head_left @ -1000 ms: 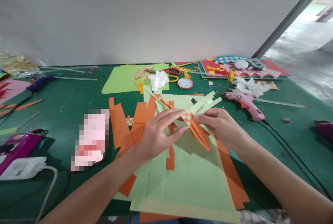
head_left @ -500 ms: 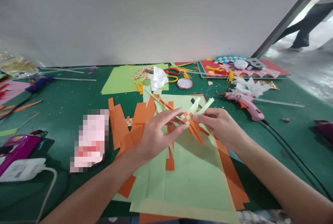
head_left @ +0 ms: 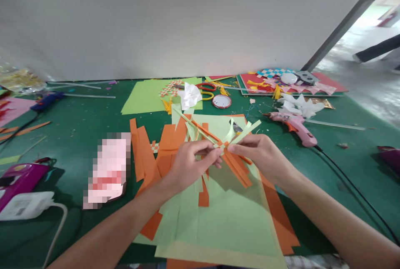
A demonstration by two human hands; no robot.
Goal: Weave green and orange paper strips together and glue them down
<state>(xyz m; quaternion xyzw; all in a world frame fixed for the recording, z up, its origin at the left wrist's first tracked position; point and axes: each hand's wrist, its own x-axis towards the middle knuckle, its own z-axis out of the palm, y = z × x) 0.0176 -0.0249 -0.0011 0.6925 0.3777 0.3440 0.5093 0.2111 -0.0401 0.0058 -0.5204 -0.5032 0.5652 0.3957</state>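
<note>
1. Your left hand (head_left: 187,165) and your right hand (head_left: 262,156) meet above the middle of the bench (head_left: 78,127). Both are pinched closed on the small woven paper piece (head_left: 222,146), and their fingertips almost touch at its checkered centre.
2. The woven paper piece is held in the air, just above the pale green sheet (head_left: 225,215) and the orange paper pieces (head_left: 162,144) that lie under it. Loose green strips fan up and away from you, and orange strips (head_left: 237,167) hang down toward you.
3. I judge the piece to be very light and soft. The strips bend easily, can tear, and may slide out of the weave, because nothing seems to fix them.
4. The best place to hold looks to be the woven centre, with the flat pads of the fingers. Pulling on a free end would probably loosen the pattern.
5. Beside your right hand, well apart, the pink glue gun (head_left: 295,125) lies on the bench with its cable running to the right. Farther away you see the scissors (head_left: 208,90) and a crumpled white paper (head_left: 190,94).
</note>
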